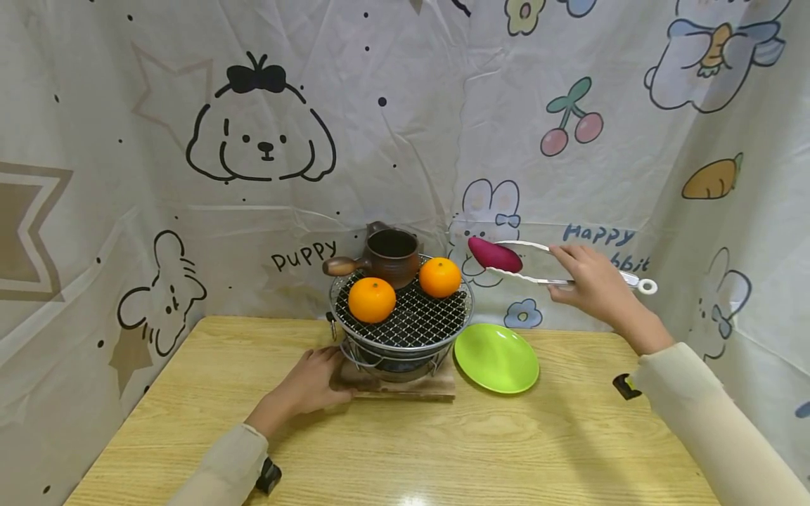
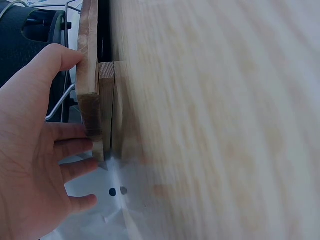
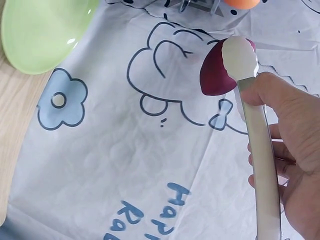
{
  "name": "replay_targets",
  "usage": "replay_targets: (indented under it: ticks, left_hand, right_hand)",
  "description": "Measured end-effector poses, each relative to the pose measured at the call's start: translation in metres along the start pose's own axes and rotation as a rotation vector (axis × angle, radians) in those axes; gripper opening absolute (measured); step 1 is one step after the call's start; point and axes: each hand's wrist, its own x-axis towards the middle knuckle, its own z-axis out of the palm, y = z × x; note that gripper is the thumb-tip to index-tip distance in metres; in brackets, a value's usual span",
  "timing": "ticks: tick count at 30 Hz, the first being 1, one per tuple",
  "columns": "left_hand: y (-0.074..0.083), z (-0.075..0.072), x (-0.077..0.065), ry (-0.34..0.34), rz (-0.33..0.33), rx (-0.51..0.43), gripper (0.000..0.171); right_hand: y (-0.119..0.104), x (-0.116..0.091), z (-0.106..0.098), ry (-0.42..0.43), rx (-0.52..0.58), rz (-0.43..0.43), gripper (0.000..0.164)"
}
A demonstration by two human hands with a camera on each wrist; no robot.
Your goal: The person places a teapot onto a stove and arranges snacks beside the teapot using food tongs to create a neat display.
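Observation:
My right hand grips metal tongs with white scalloped tips. A purple-red sweet potato is pinched between those tips, up in the air beyond the green plate. Down on the left, my left hand holds the corner of a wooden board; in the left wrist view the thumb presses one face and fingers reach the board's end. On this board stands a round grill with a wire mesh top. Two oranges, one front left and one right, sit on the mesh.
A brown clay pot with a side handle stands at the back of the mesh, behind the oranges. The plate lies on the light wooden table, just right of the grill. A printed cloth hangs close behind and along both sides.

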Motion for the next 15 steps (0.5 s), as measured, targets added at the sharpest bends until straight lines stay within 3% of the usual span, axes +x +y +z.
replay_targets:
  ticks: [15]
  left_hand:
    - [0.0,0.0,0.0,0.001,0.001,0.016,0.082]
  right_hand:
    - [-0.025,0.015,-0.019,0.06,0.013,-0.049,0.069]
